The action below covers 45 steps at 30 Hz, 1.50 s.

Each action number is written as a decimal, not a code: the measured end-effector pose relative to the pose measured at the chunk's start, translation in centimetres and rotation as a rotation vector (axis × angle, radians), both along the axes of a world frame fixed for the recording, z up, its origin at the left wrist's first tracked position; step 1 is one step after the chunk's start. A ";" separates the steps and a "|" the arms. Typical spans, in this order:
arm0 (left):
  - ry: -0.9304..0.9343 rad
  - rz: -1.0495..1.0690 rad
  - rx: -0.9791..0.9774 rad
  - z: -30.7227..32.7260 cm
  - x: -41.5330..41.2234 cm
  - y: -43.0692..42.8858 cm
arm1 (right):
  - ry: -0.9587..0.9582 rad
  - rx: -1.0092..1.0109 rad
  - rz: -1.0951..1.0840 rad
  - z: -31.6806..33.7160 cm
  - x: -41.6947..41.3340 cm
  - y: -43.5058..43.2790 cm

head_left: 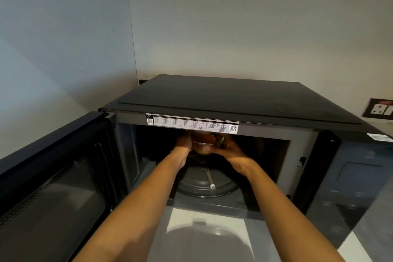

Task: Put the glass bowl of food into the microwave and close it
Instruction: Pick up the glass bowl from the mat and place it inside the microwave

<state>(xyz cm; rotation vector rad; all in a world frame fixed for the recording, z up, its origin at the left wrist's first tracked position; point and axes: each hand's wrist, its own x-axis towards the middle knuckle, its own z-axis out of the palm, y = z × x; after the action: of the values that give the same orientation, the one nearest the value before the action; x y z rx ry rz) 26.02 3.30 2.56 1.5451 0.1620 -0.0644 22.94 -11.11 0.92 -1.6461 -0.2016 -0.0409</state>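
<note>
A black microwave (234,100) stands in front of me with its door (53,181) swung wide open to the left. Both my arms reach into the cavity. A glass bowl of brownish food (205,141) is held between my left hand (184,141) and my right hand (231,151), above the round glass turntable (209,185). The top of the bowl is partly hidden behind the upper frame and its white label strip (191,123). Whether the bowl touches the turntable, I cannot tell.
The control panel (350,176) is on the microwave's right side. A wall socket (380,108) sits on the wall at the right. A white countertop (204,232) lies below the opening. Walls close in at the back and the left.
</note>
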 end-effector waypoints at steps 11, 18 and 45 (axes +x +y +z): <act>0.037 -0.027 -0.032 -2.7 1.6 0.0 | 0.064 0.025 0.018 -2.4 1.6 -0.4; 0.059 -0.014 -0.068 -3.7 2.2 -0.3 | 0.075 0.009 0.030 -3.1 2.0 -0.7; 0.022 -0.054 -0.021 -5.1 2.6 0.1 | 0.123 -0.068 -0.030 -3.7 1.9 -0.4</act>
<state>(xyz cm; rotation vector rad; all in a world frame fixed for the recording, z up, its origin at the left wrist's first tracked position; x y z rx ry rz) 28.62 3.44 -2.55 1.5285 0.1363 -0.1253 24.81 -11.47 -2.83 -1.7131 -0.0849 0.0450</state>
